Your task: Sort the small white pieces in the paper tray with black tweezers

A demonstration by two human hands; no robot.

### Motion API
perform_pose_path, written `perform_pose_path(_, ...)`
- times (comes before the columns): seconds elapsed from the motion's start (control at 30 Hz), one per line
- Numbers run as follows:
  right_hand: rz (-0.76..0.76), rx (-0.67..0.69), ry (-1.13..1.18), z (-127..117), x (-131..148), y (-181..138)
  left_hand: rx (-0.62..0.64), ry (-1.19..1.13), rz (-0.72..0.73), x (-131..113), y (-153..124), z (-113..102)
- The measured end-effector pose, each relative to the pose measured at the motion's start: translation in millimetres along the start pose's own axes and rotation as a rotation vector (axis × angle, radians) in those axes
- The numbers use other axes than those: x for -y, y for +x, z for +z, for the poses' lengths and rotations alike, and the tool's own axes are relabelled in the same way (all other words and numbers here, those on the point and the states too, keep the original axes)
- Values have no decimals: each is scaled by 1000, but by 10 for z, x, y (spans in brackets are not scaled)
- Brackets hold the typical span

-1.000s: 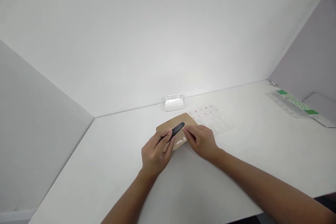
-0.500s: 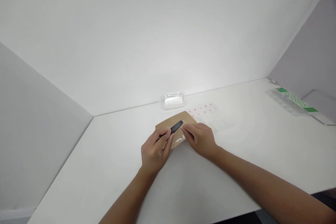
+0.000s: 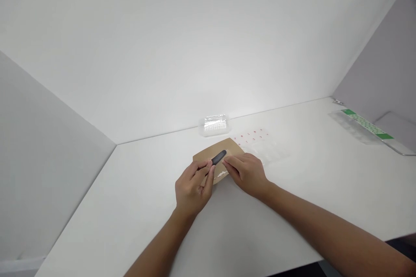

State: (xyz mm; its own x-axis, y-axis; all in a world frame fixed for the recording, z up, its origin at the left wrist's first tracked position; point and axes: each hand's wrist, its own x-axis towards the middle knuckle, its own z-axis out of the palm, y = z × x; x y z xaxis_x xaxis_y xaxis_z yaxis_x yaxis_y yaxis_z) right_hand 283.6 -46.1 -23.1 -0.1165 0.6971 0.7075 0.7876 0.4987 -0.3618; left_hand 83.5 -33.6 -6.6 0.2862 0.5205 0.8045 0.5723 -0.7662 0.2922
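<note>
My left hand point(image 3: 194, 185) is closed around a dark, slim, round-ended object point(image 3: 219, 157), its kind unclear. The object slants over a piece of brown card or paper point(image 3: 208, 152). My right hand point(image 3: 245, 173) is closed in a pinch beside the object's far end, over the right part of the brown piece. Whatever its fingertips hold is too small to make out. A few white bits point(image 3: 222, 173) show near the brown piece's front edge, between my hands.
Behind the brown piece, a clear plastic box point(image 3: 213, 125) stands by the wall. A clear sheet with red marks point(image 3: 250, 135) lies to its right, near crumpled clear plastic point(image 3: 273, 151). Far right is a clear bag with a green-and-white strip point(image 3: 367, 124).
My right fingertips have shifted slightly left and down along the brown piece. Less of the white bits shows. My left hand and the dark object have hardly moved.
</note>
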Motion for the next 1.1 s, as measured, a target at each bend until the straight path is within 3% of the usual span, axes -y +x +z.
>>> perform_pose_path(0.67,19,-2,8,10,35,-21,12,8,36,-12,25,-38)
perform_pose_path(1.1,127,52,7,26,2,-23,-28,80,132,57,40,-10)
